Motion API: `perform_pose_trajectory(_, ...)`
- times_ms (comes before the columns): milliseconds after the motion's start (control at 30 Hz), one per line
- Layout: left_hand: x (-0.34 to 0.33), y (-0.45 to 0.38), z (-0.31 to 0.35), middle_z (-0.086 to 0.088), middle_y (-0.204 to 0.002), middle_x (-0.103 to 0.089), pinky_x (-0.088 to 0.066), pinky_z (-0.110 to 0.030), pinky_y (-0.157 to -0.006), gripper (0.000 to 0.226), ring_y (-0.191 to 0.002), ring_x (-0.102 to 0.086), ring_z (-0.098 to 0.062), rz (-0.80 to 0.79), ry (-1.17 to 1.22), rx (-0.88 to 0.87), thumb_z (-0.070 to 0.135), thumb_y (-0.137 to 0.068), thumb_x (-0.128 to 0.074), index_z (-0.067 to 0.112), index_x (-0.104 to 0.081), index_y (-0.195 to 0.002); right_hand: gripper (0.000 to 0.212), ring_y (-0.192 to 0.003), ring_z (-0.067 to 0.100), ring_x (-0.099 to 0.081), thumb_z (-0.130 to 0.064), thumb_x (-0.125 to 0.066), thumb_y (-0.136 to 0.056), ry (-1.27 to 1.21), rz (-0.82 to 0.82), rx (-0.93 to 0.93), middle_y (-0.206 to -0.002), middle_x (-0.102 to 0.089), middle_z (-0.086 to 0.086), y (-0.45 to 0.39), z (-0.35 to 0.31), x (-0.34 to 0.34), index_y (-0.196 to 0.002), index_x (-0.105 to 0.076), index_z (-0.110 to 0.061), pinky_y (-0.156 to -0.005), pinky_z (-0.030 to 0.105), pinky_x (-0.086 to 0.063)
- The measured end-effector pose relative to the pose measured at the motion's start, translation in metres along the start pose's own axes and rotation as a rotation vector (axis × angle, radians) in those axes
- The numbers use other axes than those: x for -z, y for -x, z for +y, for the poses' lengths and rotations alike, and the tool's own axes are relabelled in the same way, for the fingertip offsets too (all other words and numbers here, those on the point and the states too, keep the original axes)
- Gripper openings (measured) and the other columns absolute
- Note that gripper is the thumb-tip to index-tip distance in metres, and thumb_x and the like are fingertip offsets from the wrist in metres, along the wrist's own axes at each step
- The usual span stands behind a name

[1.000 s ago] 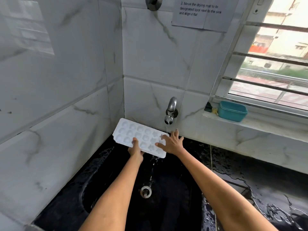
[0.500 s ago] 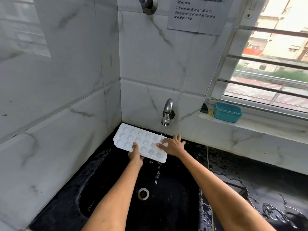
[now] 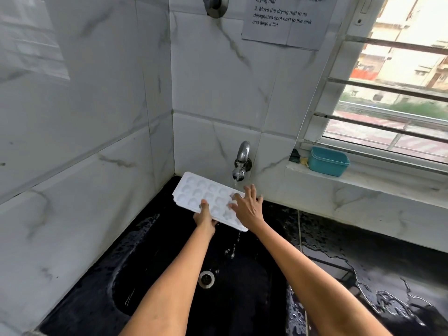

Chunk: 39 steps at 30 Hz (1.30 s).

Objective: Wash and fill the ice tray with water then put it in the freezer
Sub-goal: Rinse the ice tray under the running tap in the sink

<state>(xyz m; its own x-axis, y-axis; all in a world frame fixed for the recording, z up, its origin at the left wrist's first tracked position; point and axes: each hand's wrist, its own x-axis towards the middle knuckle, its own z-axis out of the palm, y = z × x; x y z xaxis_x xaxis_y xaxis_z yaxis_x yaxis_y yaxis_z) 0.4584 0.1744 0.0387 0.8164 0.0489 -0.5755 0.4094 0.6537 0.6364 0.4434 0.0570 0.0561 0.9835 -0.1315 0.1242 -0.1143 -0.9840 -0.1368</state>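
The white plastic ice tray with rounded moulded pockets [image 3: 206, 198] sits tilted over the black sink [image 3: 150, 275], its right end under the thin stream from the chrome wall tap [image 3: 242, 157]. My left hand [image 3: 204, 218] pinches its near long edge, thumb on top and fingers underneath. My right hand [image 3: 247, 206] lies spread over the right-hand pockets, fingers straight, rubbing rather than holding. I judge the tray light and a little bendy, and slick while wet (water is already running off its low corner towards the drain [image 3: 206, 279]). Once full it should be heavier and quick to spill, so I'd take it by both short ends and keep it level. A teal plastic tub [image 3: 329, 161] stands on the window ledge [image 3: 388, 187], well apart.
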Motion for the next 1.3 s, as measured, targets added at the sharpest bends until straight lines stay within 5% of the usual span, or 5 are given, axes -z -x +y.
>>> perform_pose_trajectory(400, 0.001, -0.003, -0.003, -0.021, -0.130, -0.056, -0.049, -0.044, -0.091, 0.050, -0.117, -0.057, -0.037, 0.042, -0.013, 0.028, 0.033, -0.095, -0.054, -0.002, -0.046, -0.130, 0.062, -0.142, 0.038, 0.017, -0.066, -0.041, -0.085, -0.004, -0.300, -0.032, -0.154, -0.004, 0.020, -0.006, 0.006, 0.008, -0.140, -0.033, -0.037, -0.107, 0.068, -0.005)
perform_pose_trajectory(633, -0.001, -0.005, 0.003, -0.016, -0.107, -0.058, -0.052, -0.039, -0.067, 0.050, -0.101, -0.061, -0.034, 0.058, -0.006, 0.007, 0.032, -0.094, -0.056, -0.001, -0.046, -0.130, 0.070, -0.142, 0.039, 0.017, -0.072, -0.038, -0.081, 0.113, -0.261, 0.012, -0.155, -0.003, 0.020, -0.012, -0.001, 0.013, -0.139, -0.036, -0.033, -0.105, 0.071, 0.001)
perform_pose_trajectory(767, 0.005, -0.005, 0.005, -0.020, -0.125, -0.059, -0.052, -0.042, -0.081, 0.048, -0.114, -0.060, -0.037, 0.059, -0.054, 0.013, 0.031, -0.093, -0.057, 0.001, -0.049, -0.129, 0.064, -0.142, 0.039, 0.014, -0.072, -0.037, -0.082, 0.054, -0.321, -0.039, -0.153, -0.011, 0.021, -0.014, -0.001, 0.019, -0.131, -0.046, -0.033, -0.106, 0.071, 0.001)
perform_pose_trajectory(900, 0.008, -0.006, 0.007, -0.020, -0.130, -0.056, -0.052, -0.043, -0.086, 0.052, -0.116, -0.058, -0.037, 0.073, -0.049, 0.017, 0.035, -0.093, -0.056, -0.001, -0.047, -0.130, 0.072, -0.142, 0.038, 0.016, -0.073, -0.036, -0.082, 0.057, -0.344, -0.009, -0.155, -0.003, 0.020, -0.011, -0.010, 0.011, -0.141, -0.033, -0.032, -0.106, 0.070, 0.000)
perform_pose_trajectory(1300, 0.009, -0.003, 0.003, -0.020, -0.128, -0.058, -0.053, -0.040, -0.071, 0.048, -0.115, -0.059, -0.037, 0.048, -0.087, 0.019, 0.032, -0.094, -0.056, 0.001, -0.048, -0.129, 0.065, -0.143, 0.037, 0.003, -0.074, -0.033, -0.081, 0.024, -0.339, -0.077, -0.150, -0.021, 0.019, -0.008, 0.002, 0.010, -0.133, -0.042, -0.036, -0.107, 0.069, -0.006)
